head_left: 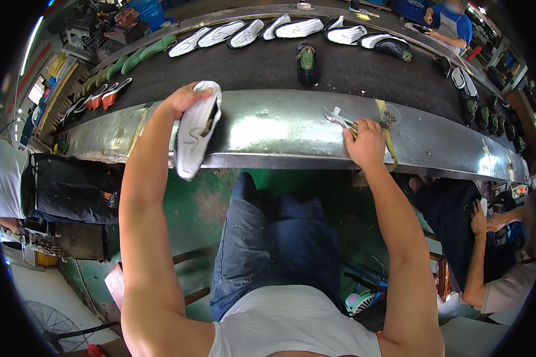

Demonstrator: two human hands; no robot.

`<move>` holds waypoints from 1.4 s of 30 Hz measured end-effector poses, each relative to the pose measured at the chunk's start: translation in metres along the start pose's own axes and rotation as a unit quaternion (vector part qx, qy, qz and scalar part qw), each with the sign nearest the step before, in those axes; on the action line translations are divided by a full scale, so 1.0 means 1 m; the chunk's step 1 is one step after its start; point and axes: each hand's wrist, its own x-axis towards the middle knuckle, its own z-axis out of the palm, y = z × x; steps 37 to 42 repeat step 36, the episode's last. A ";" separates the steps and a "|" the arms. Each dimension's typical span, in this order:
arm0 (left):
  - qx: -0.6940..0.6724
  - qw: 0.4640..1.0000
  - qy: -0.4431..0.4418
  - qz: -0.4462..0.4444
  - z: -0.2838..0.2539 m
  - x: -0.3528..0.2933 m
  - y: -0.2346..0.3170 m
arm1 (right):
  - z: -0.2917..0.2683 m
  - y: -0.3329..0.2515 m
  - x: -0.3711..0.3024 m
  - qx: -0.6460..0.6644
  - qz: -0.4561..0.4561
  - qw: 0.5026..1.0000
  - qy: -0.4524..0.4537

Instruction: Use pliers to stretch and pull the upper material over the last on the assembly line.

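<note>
My left hand (183, 101) is closed around the top end of a white shoe upper on its last (196, 137). The white sole side, with a dark scribbled mark, faces up, and the shoe's lower end reaches past the near edge of the metal ledge (268, 128). My right hand (368, 144) rests on the ledge, fingers curled over the handles of metal pliers (339, 121). The jaws of the pliers point left; the fingers partly hide the handles. Close to that hand stand a small clear cup (389, 115) of tiny bits and a yellowish strip (389, 143).
Beyond the ledge runs a dark belt (250, 74) with a green-and-black shoe (307, 64) and a row of white shoes (299, 28). Green shoes (143, 55) and orange-and-white ones (109, 95) lie left. Co-workers sit at right (506, 279) and far right (452, 30); another stands left (9, 178).
</note>
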 end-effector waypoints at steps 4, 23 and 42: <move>-0.230 0.968 0.015 0.099 0.075 -0.106 -0.047 | -0.002 -0.010 -0.005 -0.056 0.022 0.998 -0.028; -0.237 0.954 -0.153 0.103 0.257 -0.197 -0.195 | -0.094 -0.101 -0.251 0.519 0.189 0.669 -0.497; -0.259 0.955 -0.102 0.098 0.270 -0.191 -0.197 | -0.020 -0.120 -0.239 0.447 0.175 0.795 -0.371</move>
